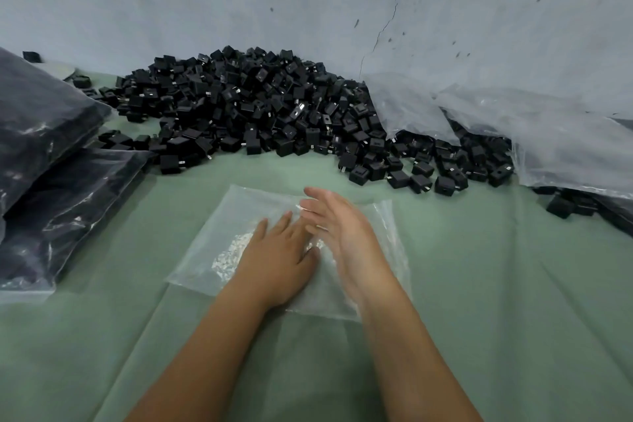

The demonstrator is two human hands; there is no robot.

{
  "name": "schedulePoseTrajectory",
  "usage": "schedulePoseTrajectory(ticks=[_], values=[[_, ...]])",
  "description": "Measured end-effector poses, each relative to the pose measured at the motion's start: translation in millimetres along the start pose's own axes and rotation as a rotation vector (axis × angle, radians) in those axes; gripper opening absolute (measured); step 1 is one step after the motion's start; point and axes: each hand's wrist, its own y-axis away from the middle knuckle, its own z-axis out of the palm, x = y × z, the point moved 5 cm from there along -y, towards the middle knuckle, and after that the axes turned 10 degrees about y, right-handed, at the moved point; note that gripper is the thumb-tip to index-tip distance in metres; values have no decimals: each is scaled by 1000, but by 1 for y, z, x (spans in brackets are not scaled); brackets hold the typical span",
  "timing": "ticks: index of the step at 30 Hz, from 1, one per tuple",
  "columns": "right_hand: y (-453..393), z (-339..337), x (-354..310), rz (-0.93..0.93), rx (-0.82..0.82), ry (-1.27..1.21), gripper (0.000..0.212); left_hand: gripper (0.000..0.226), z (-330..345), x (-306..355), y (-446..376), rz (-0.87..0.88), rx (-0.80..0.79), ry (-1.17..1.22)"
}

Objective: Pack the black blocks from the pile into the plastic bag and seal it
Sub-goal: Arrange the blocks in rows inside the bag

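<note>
Bag prep: left hand [277, 264] flat, fingers spread, pins empty plastic bag [239, 243] on table [496, 284]; right hand [339, 233] open, blurred, holding nothing; next, open the mouth, scoop from pile [260, 110].

Both hands on an empty plastic bag, black blocks heaped behind

The left hand [277, 260] lies flat on the clear plastic bag [219, 250] on green cloth [496, 284]; the blurred right hand [339, 233] hovers edge-on beside it, before the pile of black blocks [260, 110].
</note>
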Motion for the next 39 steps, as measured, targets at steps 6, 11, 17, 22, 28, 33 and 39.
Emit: schedulePoseTrajectory(ticks=[6, 11, 17, 22, 28, 33, 39], values=[[-30, 10, 21, 189, 120, -285, 42, 68, 4, -21, 1, -214, 67, -103], [-34, -70, 25, 102, 385, -199, 44, 68, 5, -27, -2, -189, 32, -89], [-27, -153, 28, 19, 726, 138, 22, 65, 2, -31, -9, -46, -20, -78], [-35, -163, 29, 15, 762, 327, 27, 58, -23, 1, -31, 360, -84, -253], [-71, -154, 5, -137, 627, 717, 34, 20, -50, 71, -13, 414, 555, 27], [-102, -138, 25, 3, 283, 1143, 49, 53, 17, 95, -10, 253, 122, 42], [-91, -150, 16, -207, 684, 1179, 17, 16, -3, 48, -14, 320, -12, 412]])
